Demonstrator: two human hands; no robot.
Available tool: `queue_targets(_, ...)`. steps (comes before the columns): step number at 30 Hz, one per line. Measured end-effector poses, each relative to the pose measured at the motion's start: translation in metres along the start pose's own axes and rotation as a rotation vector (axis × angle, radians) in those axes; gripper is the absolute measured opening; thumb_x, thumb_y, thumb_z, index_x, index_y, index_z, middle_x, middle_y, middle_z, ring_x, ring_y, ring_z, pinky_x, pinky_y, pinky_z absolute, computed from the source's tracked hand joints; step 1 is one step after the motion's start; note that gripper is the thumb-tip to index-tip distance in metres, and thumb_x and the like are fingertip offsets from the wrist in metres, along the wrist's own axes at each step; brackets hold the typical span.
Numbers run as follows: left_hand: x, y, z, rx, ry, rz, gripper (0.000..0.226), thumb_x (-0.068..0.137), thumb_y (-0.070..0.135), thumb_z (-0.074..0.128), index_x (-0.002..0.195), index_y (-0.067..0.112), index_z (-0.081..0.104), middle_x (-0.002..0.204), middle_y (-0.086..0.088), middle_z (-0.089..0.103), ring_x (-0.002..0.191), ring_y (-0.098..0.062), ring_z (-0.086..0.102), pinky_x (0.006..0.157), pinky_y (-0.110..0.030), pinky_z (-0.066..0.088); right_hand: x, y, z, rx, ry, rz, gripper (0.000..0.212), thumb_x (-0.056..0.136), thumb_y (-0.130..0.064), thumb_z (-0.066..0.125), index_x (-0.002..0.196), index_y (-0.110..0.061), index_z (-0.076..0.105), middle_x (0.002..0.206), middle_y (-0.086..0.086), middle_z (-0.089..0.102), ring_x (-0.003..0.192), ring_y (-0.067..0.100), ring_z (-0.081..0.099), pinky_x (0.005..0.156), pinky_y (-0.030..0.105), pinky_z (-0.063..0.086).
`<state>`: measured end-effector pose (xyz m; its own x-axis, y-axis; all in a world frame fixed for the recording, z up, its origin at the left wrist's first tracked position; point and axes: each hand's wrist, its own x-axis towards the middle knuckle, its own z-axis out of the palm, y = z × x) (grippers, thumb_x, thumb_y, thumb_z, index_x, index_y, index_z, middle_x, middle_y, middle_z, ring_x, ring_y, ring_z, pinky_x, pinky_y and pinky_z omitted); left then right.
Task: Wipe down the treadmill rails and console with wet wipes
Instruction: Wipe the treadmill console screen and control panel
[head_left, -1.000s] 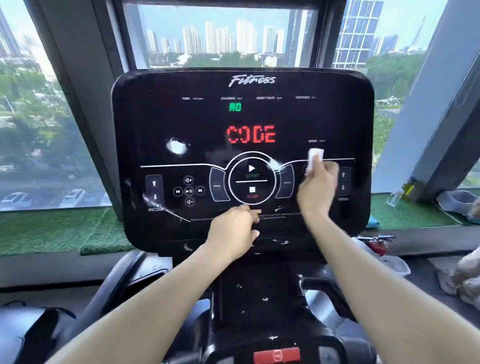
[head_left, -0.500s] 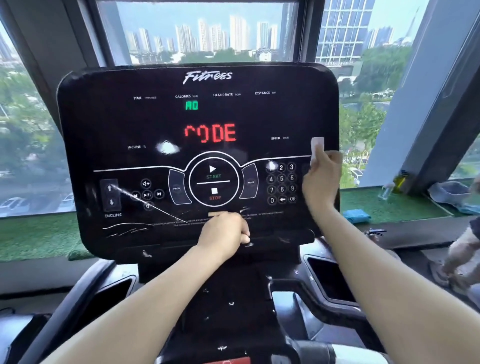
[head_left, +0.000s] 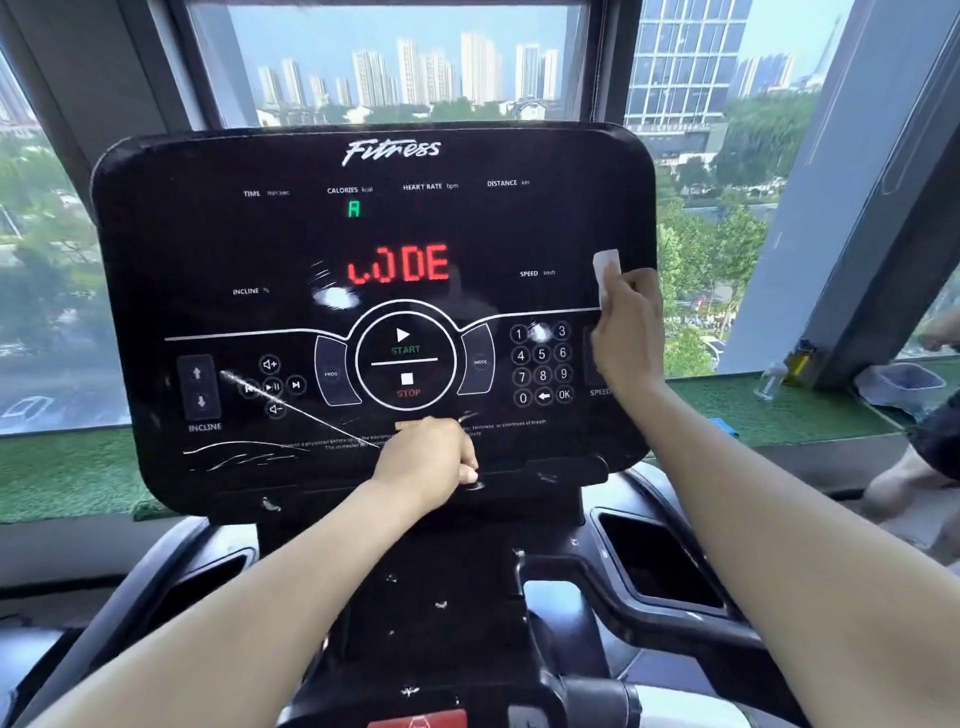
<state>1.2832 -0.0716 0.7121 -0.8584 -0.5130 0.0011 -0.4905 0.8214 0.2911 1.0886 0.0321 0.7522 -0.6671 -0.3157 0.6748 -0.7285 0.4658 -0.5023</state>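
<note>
Daylit windows (head_left: 395, 67), green turf sill (head_left: 67, 478)

Bright daylight pours through the windows (head_left: 395, 67) along the top of the frame, backlighting the dark console (head_left: 208, 249). White glare spots smear its glossy centre (one hides a keypad digit). Wide-angle bending curves the frame edges; distant towers look hazy.
</note>
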Motion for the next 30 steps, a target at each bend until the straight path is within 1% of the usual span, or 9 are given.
queue_targets(3, -0.001, 0.014, -0.001, 0.074, 0.040, 0.022, 0.013, 0.089, 0.028, 0.063, 0.099, 0.025, 0.072, 0.104, 0.002, 0.069, 0.100, -0.022, 0.061, 0.077, -0.027, 0.043, -0.011, 0.009, 0.000, 0.039, -0.067, 0.053, 0.051, 0.088, 0.008, 0.040, 0.136, -0.008, 0.043, 0.117, 0.017, 0.043, 0.100, 0.031, 0.044, 0.075, 0.020, 0.030)
queue_targets(5, 0.002, 0.027, 0.003, 0.067, 0.092, 0.074, 0.018, 0.092, 0.030, 0.059, 0.106, 0.026, 0.069, 0.110, 0.004, 0.065, 0.106, -0.021, 0.059, 0.078, -0.029, 0.042, -0.029, 0.020, 0.001, 0.039, -0.105, 0.064, 0.052, 0.089, 0.005, 0.042, 0.140, -0.010, 0.042, 0.131, 0.020, 0.042, 0.115, 0.034, 0.043, 0.089, 0.033, 0.035)
queue_targets(7, 0.007, 0.042, 0.009, 0.063, 0.108, 0.145, 0.025, 0.092, 0.031, 0.058, 0.115, 0.026, 0.065, 0.118, 0.004, 0.059, 0.112, -0.021, 0.054, 0.084, -0.031, 0.041, -0.049, 0.034, 0.004, 0.032, -0.132, 0.071, 0.052, 0.089, 0.005, 0.043, 0.139, -0.010, 0.043, 0.132, 0.020, 0.042, 0.116, 0.034, 0.043, 0.092, 0.034, 0.035)
queue_targets(13, 0.021, 0.068, 0.027, 0.020, 0.059, 0.160, 0.028, 0.089, 0.020, 0.062, 0.116, 0.024, 0.066, 0.113, 0.005, 0.063, 0.110, -0.019, 0.056, 0.076, -0.026, 0.036, -0.102, 0.065, 0.000, 0.024, -0.067, -0.044, 0.060, 0.081, 0.020, 0.050, 0.135, -0.007, 0.052, 0.090, 0.003, 0.040, 0.087, 0.021, 0.041, 0.072, 0.028, 0.034)
queue_targets(17, 0.027, 0.072, 0.020, -0.067, 0.012, 0.070, 0.024, 0.084, 0.013, 0.068, 0.106, 0.023, 0.070, 0.099, 0.003, 0.070, 0.078, -0.010, 0.055, 0.069, -0.020, 0.035, -0.072, 0.061, -0.008, 0.068, -0.091, 0.048, 0.053, 0.087, 0.010, 0.044, 0.133, -0.016, 0.054, 0.108, 0.012, 0.049, 0.098, 0.026, 0.046, 0.079, 0.019, 0.030)
queue_targets(19, 0.028, 0.075, 0.018, -0.093, 0.003, 0.051, 0.022, 0.084, 0.009, 0.066, 0.103, 0.021, 0.071, 0.096, 0.001, 0.072, 0.065, -0.004, 0.050, 0.059, -0.017, 0.034, -0.036, 0.057, -0.009, 0.058, -0.069, 0.051, 0.051, 0.089, 0.007, 0.043, 0.132, -0.018, 0.055, 0.109, 0.012, 0.049, 0.098, 0.026, 0.046, 0.072, 0.016, 0.029)
queue_targets(23, 0.028, 0.075, 0.019, -0.095, 0.010, 0.030, 0.025, 0.082, 0.012, 0.071, 0.104, 0.023, 0.071, 0.101, 0.002, 0.071, 0.098, -0.018, 0.062, 0.073, -0.019, 0.035, -0.009, 0.055, -0.014, 0.076, 0.016, -0.031, 0.037, 0.092, 0.003, 0.046, 0.120, -0.014, 0.064, 0.087, 0.000, 0.040, 0.084, 0.024, 0.041, 0.063, 0.015, 0.028)
queue_targets(27, 0.028, 0.075, 0.022, -0.049, 0.018, 0.038, 0.028, 0.081, 0.017, 0.073, 0.108, 0.023, 0.071, 0.108, 0.001, 0.069, 0.102, -0.022, 0.062, 0.074, -0.022, 0.037, -0.073, 0.076, -0.006, 0.019, 0.035, -0.082, 0.063, 0.070, 0.028, 0.049, 0.116, -0.010, 0.067, 0.086, 0.008, 0.051, 0.082, 0.030, 0.048, 0.065, 0.035, 0.043)
queue_targets(30, 0.029, 0.073, 0.025, -0.040, 0.035, 0.044, 0.028, 0.080, 0.020, 0.074, 0.108, 0.025, 0.071, 0.111, 0.002, 0.067, 0.104, -0.023, 0.061, 0.075, -0.023, 0.036, -0.104, 0.087, -0.003, 0.066, -0.020, -0.060, 0.066, 0.069, 0.029, 0.049, 0.117, -0.012, 0.067, 0.084, 0.007, 0.051, 0.079, 0.029, 0.048, 0.061, 0.041, 0.045)
